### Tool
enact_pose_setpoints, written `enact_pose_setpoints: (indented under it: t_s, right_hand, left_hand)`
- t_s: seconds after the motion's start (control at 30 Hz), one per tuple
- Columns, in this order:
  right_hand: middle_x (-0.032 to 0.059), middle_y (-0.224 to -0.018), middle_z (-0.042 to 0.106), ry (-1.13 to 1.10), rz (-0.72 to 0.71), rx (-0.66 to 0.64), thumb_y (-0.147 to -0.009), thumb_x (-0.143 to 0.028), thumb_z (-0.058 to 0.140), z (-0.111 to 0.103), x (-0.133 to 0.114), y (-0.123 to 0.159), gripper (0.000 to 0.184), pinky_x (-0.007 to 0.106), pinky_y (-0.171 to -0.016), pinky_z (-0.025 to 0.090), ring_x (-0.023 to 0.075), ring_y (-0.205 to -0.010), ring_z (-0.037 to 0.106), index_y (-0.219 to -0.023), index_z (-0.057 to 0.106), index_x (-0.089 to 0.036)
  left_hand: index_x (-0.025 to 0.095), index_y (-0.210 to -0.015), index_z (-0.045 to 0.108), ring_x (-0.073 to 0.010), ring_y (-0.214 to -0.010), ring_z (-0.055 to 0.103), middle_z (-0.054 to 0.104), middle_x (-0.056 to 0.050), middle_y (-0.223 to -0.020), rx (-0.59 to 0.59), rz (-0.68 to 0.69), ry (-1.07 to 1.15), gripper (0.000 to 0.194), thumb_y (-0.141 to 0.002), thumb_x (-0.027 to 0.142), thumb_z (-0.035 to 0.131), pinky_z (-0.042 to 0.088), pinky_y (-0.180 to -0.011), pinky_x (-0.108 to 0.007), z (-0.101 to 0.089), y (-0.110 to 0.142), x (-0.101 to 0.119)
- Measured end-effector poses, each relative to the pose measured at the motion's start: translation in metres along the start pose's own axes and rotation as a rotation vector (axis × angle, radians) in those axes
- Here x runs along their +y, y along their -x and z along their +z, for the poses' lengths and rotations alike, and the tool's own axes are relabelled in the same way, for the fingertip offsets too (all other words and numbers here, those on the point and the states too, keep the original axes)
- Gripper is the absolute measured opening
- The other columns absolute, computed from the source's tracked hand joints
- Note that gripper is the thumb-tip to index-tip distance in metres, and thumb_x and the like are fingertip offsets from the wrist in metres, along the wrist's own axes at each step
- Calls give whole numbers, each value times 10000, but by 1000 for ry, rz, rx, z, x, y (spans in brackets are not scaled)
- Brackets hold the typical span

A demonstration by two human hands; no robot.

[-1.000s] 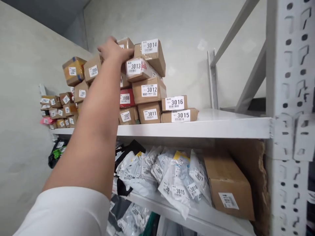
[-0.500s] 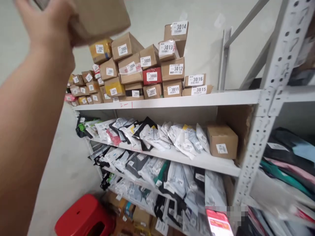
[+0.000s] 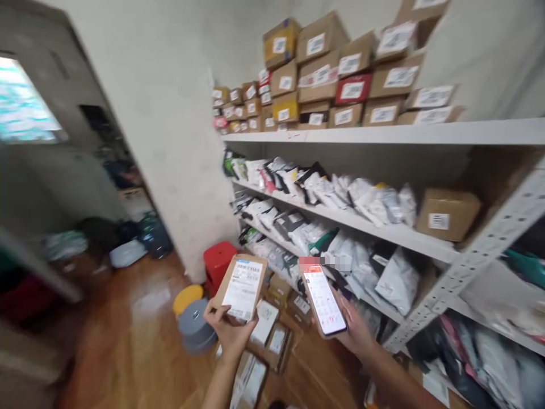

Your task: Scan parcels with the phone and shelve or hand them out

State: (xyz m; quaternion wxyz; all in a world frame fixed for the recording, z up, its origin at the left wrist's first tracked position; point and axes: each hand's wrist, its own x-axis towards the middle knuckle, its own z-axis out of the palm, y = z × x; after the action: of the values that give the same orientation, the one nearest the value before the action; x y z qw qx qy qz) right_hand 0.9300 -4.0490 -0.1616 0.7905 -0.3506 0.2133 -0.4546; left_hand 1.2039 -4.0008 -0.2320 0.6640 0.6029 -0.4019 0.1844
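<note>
Box [image 3: 242,287] up in the left hand [image 3: 232,334], and it's held by the near end, thumb and fingers spread across the width, label facing up! Across to the right, well apart from it, the right hand [image 3: 354,329] is wrapped around a phone [image 3: 324,302], screen lit. Red stool [image 3: 218,255] just beyond the box, parcels [image 3: 279,341] on the floor below, loaded shelves [image 3: 426,134] behind the phone.

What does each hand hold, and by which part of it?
The left hand holds a box by its lower end. The right hand holds a phone by its lower part.
</note>
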Motion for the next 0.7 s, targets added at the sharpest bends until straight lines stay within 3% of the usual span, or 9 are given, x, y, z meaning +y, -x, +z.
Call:
enact_pose_setpoints:
  t_s: [0.1,0.27,0.43,0.57,0.63,0.7]
  right_hand:
    - [58,-1172,693,-12,55,7,-819,-487,645,26,42,19,477,428,-925,508,255,-1014,673,-1234,581,-260]
    - [54,-1168,697,-97,182,16,-790,-388,676,60,95,79,559,465,-864,530,275,-991,684,-1299,483,-265]
    - [46,-1112,719,-37,263,44,-776,-378,706,82,123,141,637,444,-848,537,266,-930,702,-1349,455,-263]
    - [45,-1157,703,58,356,45,-779,-395,717,103,150,188,651,435,-884,526,257,-971,690,-1363,454,-281]
    - [43,-1144,708,106,408,30,-772,-393,729,121,167,210,656,431,-882,528,254,-946,696,-1362,459,-291]
    - [43,-1132,712,126,468,-10,-768,-399,731,145,184,235,659,440,-847,541,259,-888,707,-1361,459,-306]
  left_hand:
    - [391,-1012,401,-384,-1150,484,352,-48,-1254,84,22,-100,765,-397,268,838,480,-844,-588,-75,31,16]
    - [448,-1111,354,-385,-1180,461,358,-39,-1327,208,20,-316,897,-395,241,853,495,-805,-556,-179,86,57]
    - [439,-1085,356,-410,-1202,451,327,-54,-1335,227,14,-447,867,-397,257,852,487,-807,-590,-260,126,89]
    - [402,-1051,318,-408,-1324,348,272,-73,-1384,258,-13,-472,794,-463,239,825,446,-891,-644,-317,148,99]
    - [372,-980,336,-403,-1351,314,247,-73,-1405,286,-83,-486,721,-466,261,828,424,-923,-658,-348,156,99]
    - [353,-929,358,-399,-1372,283,269,-72,-1395,226,-243,-472,661,-471,274,828,388,-966,-685,-382,162,95]
